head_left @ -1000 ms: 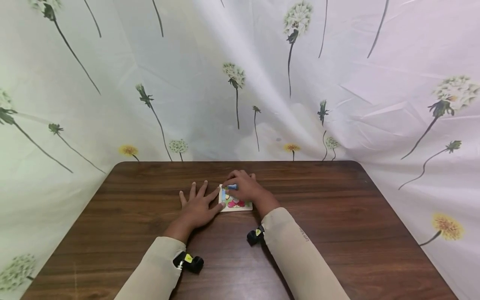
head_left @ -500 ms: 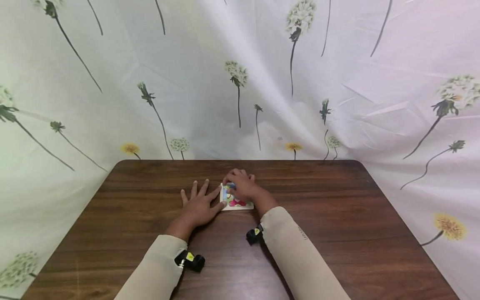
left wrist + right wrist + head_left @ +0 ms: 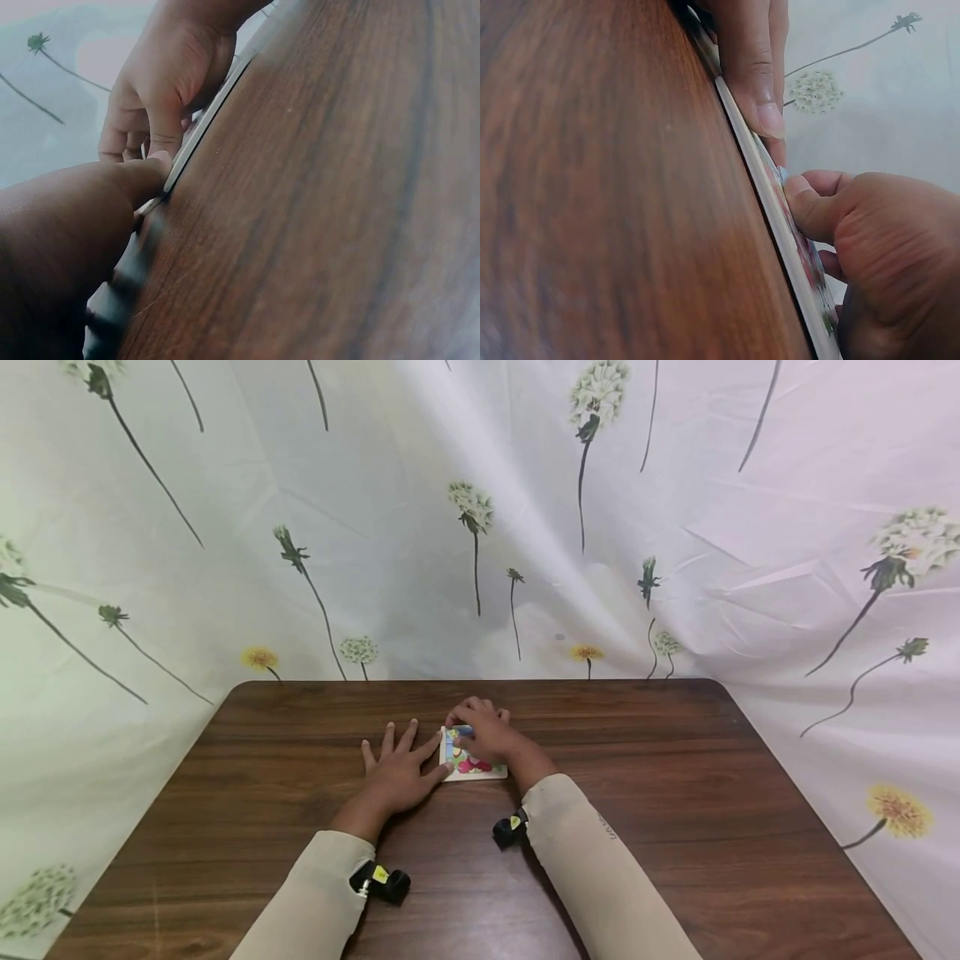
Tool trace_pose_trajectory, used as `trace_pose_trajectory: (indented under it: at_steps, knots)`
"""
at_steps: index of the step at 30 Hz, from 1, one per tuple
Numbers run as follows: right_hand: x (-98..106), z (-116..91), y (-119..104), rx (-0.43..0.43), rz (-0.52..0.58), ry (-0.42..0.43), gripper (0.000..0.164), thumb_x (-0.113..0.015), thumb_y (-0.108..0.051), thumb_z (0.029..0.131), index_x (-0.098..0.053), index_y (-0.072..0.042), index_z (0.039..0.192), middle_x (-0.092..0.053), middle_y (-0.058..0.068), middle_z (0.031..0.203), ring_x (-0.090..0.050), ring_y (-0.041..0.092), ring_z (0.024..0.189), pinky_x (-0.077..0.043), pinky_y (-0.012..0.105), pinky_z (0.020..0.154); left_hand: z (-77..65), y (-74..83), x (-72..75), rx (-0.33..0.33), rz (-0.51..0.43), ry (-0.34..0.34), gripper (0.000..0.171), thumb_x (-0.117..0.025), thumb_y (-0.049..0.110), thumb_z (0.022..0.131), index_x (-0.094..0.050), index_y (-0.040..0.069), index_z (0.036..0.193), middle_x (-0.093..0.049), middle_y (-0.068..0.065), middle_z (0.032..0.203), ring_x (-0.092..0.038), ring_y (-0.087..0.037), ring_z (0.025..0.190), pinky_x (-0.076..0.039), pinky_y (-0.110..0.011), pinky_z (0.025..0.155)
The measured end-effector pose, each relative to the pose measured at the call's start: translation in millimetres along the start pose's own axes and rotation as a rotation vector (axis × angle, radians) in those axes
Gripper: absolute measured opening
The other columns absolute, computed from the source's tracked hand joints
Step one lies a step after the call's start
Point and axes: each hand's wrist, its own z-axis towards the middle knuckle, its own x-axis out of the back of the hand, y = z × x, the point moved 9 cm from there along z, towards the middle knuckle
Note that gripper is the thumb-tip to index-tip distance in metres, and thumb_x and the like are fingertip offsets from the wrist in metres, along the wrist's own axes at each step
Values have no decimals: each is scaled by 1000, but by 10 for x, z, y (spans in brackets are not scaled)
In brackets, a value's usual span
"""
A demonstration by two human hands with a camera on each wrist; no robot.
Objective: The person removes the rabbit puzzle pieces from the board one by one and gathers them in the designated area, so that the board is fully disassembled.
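A small picture puzzle board (image 3: pixel 480 778) with a pale rim lies flat on the table. My left hand (image 3: pixel 397 779) is spread beside it, fingers straight, its thumb on the board's near left corner and its index fingertip at the far left corner. Over the far half is my right hand (image 3: pixel 486 732), fingers bent, thumb and index finger pinching a blue puzzle piece (image 3: pixel 463 729) at the far left of the picture. In the right wrist view, the right thumb (image 3: pixel 804 199) presses close to the picture surface. The right hand hides much of the picture.
The brown wooden table (image 3: pixel 637 827) reaches back to a pale curtain (image 3: pixel 375 568) printed with dandelions. Small black devices are strapped at both wrists, such as the left wrist camera (image 3: pixel 386 883). Both sleeves are beige.
The blue piece under my right fingers has turned slightly and sits closer to the board's far edge. The left hand stays in place; the head view has shifted a little.
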Motion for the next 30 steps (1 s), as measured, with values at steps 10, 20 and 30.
trace_pose_trajectory:
  at_steps: [10, 20, 30]
  knots:
    - [13, -18, -88, 24, -28, 11, 21, -68, -17, 109, -69, -19, 130, -61, 2, 144, -48, 27, 134, -31, 58, 114, -18, -10, 3, -4, -6, 22, 73, -47, 70, 109, -37, 32, 171, -9, -16, 185, 7, -54, 169, 11, -87, 123]
    - [28, -7, -127, 34, -1, 11, 23, -69, -14, 108, -69, -13, 131, -65, 5, 139, -61, 26, 137, -38, 59, 122, -15, 1, 21, -12, -14, 39, 72, -48, 68, 109, -39, 31, 171, -10, -17, 185, 6, -55, 169, 11, -87, 123]
    - [57, -30, -160, 65, 21, 48, 25, -71, -10, 107, -73, -9, 132, -65, 8, 136, -63, 26, 131, -53, 47, 115, -16, -3, 16, -12, -14, 24, 73, -47, 69, 109, -38, 32, 171, -9, -17, 185, 8, -54, 169, 11, -87, 123]
